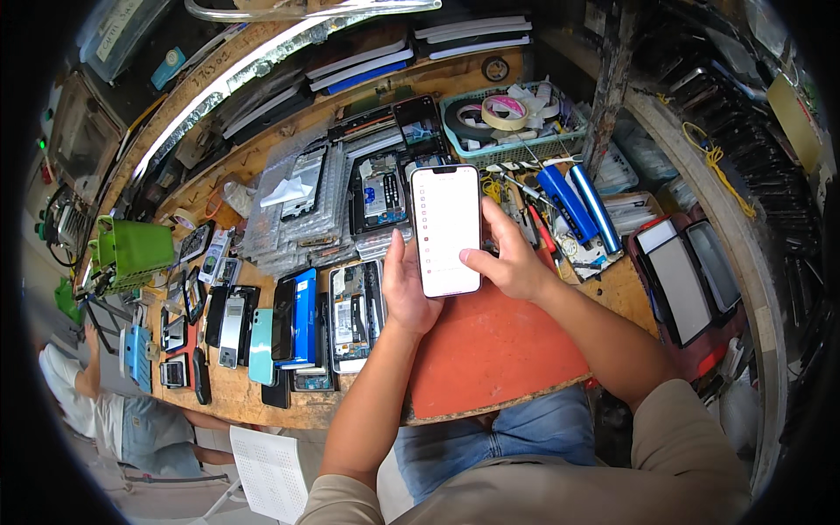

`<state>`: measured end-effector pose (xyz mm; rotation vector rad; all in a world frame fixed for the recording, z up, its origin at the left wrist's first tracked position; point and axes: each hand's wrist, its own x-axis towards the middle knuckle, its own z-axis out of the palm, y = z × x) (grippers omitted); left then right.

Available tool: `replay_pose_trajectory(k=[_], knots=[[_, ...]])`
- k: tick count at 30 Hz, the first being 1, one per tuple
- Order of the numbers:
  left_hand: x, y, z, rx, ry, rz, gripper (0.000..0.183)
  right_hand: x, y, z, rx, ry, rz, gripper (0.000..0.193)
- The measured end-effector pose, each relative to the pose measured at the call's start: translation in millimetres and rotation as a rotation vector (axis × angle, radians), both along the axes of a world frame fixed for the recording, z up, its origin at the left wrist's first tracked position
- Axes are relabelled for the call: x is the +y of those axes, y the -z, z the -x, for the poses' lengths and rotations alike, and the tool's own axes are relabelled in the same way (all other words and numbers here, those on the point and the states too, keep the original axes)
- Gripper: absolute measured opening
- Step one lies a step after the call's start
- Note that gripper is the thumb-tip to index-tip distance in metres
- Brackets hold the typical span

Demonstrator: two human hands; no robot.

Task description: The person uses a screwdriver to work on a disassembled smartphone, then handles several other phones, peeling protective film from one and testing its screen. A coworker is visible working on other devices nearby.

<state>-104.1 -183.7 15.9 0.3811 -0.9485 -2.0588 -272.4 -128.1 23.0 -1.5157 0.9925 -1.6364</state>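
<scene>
A smartphone (444, 229) with a lit, mostly white screen showing a list is held upright above the bench. My left hand (409, 293) wraps its lower left edge, thumb along the side. My right hand (512, 258) grips its right edge, with the thumb on the lower part of the screen. Beneath them lies an orange-red work mat (499, 350). Left of my left wrist is an opened phone (354, 315) with its inner parts showing. Beside it stand a blue phone box (304, 319) and a mint-green phone (262, 346).
Stacked clear plastic trays (293, 219) hold phone parts behind the phones. A green basket (516, 144) carries tape rolls at the back. Blue cylinders (567, 206) and tools lie at the right. A green bin (131, 245) is far left; another person (131, 420) is beyond the bench.
</scene>
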Motion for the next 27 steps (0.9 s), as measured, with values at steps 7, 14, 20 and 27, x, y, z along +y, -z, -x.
replay_pose_trajectory(k=[7,14,20,27], knots=[[-1.6,3.1,-3.5,0.014,0.033,0.027,0.083,-0.8,3.1,-1.8,-0.038,-0.001,0.019,0.058],[1.6,-2.5,-0.9,0.003,0.039,0.030,0.079,-2.6,0.0,0.6,-0.069,0.028,-0.092,0.055],[-0.3,1.8,-2.0,0.009,0.015,0.021,0.084,-2.1,9.1,0.2,-0.023,-0.013,0.015,0.052],[1.6,-4.7,-1.5,0.054,0.077,0.021,0.083,-1.3,1.2,2.0,-0.062,0.003,-0.073,0.044]])
